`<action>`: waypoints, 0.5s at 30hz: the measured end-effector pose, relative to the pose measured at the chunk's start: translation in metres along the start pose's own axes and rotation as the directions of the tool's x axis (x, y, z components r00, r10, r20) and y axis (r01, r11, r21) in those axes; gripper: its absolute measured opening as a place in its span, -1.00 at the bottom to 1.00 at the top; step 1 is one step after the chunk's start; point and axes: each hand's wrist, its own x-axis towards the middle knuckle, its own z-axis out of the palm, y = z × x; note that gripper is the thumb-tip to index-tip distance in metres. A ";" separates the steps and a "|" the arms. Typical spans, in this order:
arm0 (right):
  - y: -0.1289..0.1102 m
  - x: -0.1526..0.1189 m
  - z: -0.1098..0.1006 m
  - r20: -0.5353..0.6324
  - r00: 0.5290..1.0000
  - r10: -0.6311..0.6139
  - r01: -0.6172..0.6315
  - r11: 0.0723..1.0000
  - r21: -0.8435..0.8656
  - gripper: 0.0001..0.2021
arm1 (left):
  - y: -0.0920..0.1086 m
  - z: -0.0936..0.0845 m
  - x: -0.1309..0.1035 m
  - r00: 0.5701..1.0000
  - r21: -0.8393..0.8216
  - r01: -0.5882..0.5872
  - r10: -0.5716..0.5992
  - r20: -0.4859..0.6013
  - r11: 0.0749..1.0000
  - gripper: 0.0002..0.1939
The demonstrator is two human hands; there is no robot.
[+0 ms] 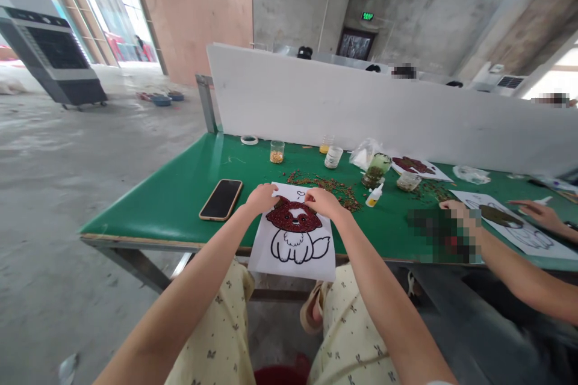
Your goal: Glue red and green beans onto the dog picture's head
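A white sheet of paper (259,258) with a printed cartoon fox lies before me, its lower part hanging past the table's front edge. The fox's head (289,218) is covered in dark red grains around a white blaze; its body is bare outline. My left hand (262,197) is closed at the sheet's upper left corner, fingers curled on the paper. By the fox's right-hand ear, my right hand (324,201) has its fingertips pinched together; anything between them is too small to see. Reddish-brown and green grains (334,187) lie scattered beyond the sheet.
A phone (221,199) lies left of the sheet. Behind stand a cup of yellow kernels (277,152), a whitish cup (333,157), a tipped green jar (376,169) and a small glue bottle (374,195). At right, another person's hands (537,215) work over a second drawing (524,237). A white partition (361,105) borders the table.
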 end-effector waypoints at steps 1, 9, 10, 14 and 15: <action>0.002 -0.001 -0.001 0.007 1.000 0.003 -0.003 1.000 0.005 -0.93 | 0.002 0.002 0.001 0.999 -0.008 -0.046 0.046 0.002 0.999 -0.61; 0.007 -0.009 -0.005 -0.009 1.000 0.007 -0.007 1.000 0.025 -0.92 | 0.025 0.020 0.005 0.963 -0.048 -0.270 0.270 -0.005 0.962 -0.62; 0.007 -0.010 -0.006 -0.005 1.000 0.020 -0.020 1.000 0.024 -0.92 | 0.027 0.021 0.006 0.963 -0.044 -0.270 0.270 -0.008 0.962 -0.62; 0.009 -0.013 -0.008 0.003 0.999 0.046 -0.046 0.998 0.030 -0.90 | 0.031 0.024 0.008 0.967 -0.030 -0.254 0.255 0.002 0.967 -0.63; 0.010 -0.013 -0.009 0.006 0.999 0.045 -0.046 0.998 0.032 -0.89 | 0.030 0.024 0.008 0.966 -0.023 -0.260 0.260 0.005 0.965 -0.63</action>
